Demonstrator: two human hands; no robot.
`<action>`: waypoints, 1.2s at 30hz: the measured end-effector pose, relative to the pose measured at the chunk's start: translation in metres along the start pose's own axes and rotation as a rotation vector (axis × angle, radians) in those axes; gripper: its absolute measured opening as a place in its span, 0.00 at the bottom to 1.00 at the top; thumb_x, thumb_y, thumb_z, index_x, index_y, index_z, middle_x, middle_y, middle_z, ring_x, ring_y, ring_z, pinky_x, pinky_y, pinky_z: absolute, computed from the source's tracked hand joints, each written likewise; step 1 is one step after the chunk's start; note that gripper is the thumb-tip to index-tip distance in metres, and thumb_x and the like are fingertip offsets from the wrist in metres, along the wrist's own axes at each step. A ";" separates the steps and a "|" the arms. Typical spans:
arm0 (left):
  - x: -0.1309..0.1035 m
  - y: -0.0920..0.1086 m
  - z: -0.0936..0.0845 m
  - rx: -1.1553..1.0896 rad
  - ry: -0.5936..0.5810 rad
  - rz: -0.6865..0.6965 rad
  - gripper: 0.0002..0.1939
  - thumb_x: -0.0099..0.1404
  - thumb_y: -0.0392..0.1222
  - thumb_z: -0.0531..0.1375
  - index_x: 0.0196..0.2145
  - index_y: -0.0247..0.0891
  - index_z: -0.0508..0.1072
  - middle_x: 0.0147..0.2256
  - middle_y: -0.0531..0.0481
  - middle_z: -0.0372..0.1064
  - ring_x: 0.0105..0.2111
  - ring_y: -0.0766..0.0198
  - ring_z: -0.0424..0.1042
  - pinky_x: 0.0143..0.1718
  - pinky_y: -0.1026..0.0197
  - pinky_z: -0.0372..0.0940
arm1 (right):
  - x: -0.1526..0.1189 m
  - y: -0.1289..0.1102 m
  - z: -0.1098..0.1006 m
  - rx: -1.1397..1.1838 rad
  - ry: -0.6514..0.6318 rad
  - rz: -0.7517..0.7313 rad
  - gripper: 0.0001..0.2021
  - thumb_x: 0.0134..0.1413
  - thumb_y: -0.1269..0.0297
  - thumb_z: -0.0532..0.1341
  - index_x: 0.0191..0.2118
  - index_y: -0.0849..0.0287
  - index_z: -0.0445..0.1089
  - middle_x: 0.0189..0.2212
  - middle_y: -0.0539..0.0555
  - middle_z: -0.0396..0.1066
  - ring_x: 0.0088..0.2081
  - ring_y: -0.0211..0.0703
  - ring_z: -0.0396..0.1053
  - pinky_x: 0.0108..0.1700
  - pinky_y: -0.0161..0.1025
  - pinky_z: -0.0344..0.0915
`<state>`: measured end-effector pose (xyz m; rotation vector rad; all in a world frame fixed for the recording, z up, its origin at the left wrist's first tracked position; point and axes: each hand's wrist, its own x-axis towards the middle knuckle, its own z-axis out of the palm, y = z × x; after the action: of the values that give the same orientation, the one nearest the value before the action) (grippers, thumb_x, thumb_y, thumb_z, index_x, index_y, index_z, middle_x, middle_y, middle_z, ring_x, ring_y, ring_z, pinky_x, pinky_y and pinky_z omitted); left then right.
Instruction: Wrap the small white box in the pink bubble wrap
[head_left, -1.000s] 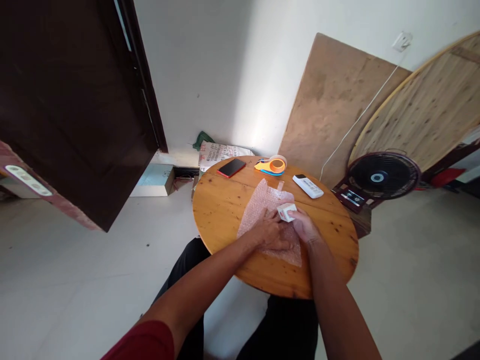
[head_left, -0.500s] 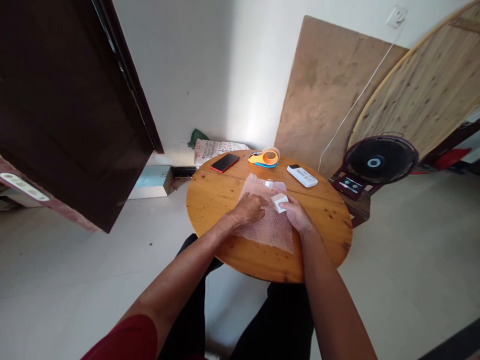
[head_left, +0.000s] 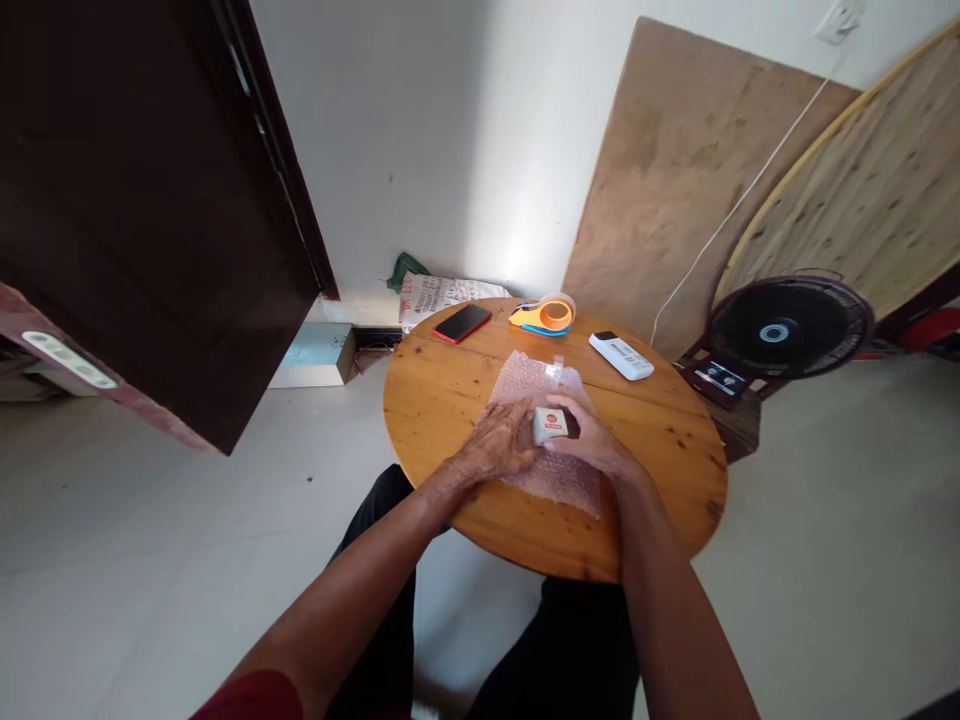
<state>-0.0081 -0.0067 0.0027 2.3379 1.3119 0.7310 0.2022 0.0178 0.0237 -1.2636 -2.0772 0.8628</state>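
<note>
A sheet of bubble wrap (head_left: 559, 485) lies on the round wooden table (head_left: 427, 400). On its middle is a small white box (head_left: 550, 425) with a red mark on its top face. My right hand (head_left: 596, 440) curls around the box from the right, thumb on the near side and fingers on the far side. Just left of the box, my left hand (head_left: 499, 440) lies flat on the wrap with its fingers stretched out. Its fingertips are close to the box; whether they touch it I cannot tell.
Along the table's far side are a red-edged phone (head_left: 461, 323), an orange tape dispenser (head_left: 544, 315) and a white device (head_left: 621, 356). A dark fan (head_left: 787, 330) stands right of the table. Behind are a leaning board (head_left: 690, 170) and a dark door (head_left: 150, 180).
My right hand has set the box down on the wrap, red mark now showing. My left hand has flattened out and moved nearer to it. The camera view has shifted slightly.
</note>
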 end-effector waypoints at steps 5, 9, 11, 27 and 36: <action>0.000 0.000 -0.002 -0.009 -0.005 -0.022 0.45 0.56 0.50 0.59 0.65 0.37 0.43 0.59 0.42 0.59 0.61 0.52 0.56 0.65 0.47 0.44 | 0.000 0.005 0.000 -0.022 0.026 -0.034 0.28 0.39 0.61 0.66 0.51 0.55 0.64 0.59 0.57 0.60 0.60 0.51 0.57 0.61 0.49 0.52; 0.000 0.002 -0.004 -0.013 -0.031 -0.031 0.46 0.54 0.47 0.60 0.65 0.35 0.44 0.61 0.41 0.57 0.62 0.52 0.54 0.65 0.48 0.42 | 0.003 0.006 0.006 -0.019 0.073 -0.031 0.22 0.41 0.62 0.65 0.45 0.56 0.66 0.59 0.58 0.60 0.61 0.51 0.57 0.62 0.50 0.51; 0.000 0.002 -0.004 -0.020 -0.032 -0.036 0.46 0.53 0.46 0.60 0.65 0.35 0.44 0.61 0.40 0.57 0.62 0.53 0.53 0.66 0.48 0.42 | 0.004 0.007 0.008 0.001 0.093 -0.039 0.21 0.42 0.61 0.65 0.46 0.56 0.65 0.58 0.58 0.60 0.60 0.50 0.57 0.61 0.50 0.52; 0.001 -0.001 0.000 -0.029 0.008 -0.002 0.44 0.54 0.48 0.61 0.64 0.36 0.48 0.61 0.40 0.56 0.61 0.53 0.56 0.65 0.47 0.42 | 0.002 0.006 0.006 -0.106 0.039 -0.052 0.25 0.42 0.59 0.67 0.49 0.57 0.65 0.55 0.58 0.64 0.57 0.54 0.61 0.59 0.51 0.56; 0.000 0.000 -0.002 -0.064 0.022 0.005 0.43 0.53 0.46 0.62 0.63 0.37 0.51 0.60 0.40 0.58 0.60 0.51 0.56 0.64 0.46 0.44 | 0.003 0.005 0.004 -0.113 0.032 -0.114 0.26 0.40 0.58 0.68 0.49 0.55 0.66 0.52 0.57 0.66 0.54 0.56 0.63 0.56 0.52 0.59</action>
<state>-0.0090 -0.0062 0.0042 2.2895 1.2732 0.7910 0.2009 0.0212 0.0174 -1.1947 -2.1751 0.6790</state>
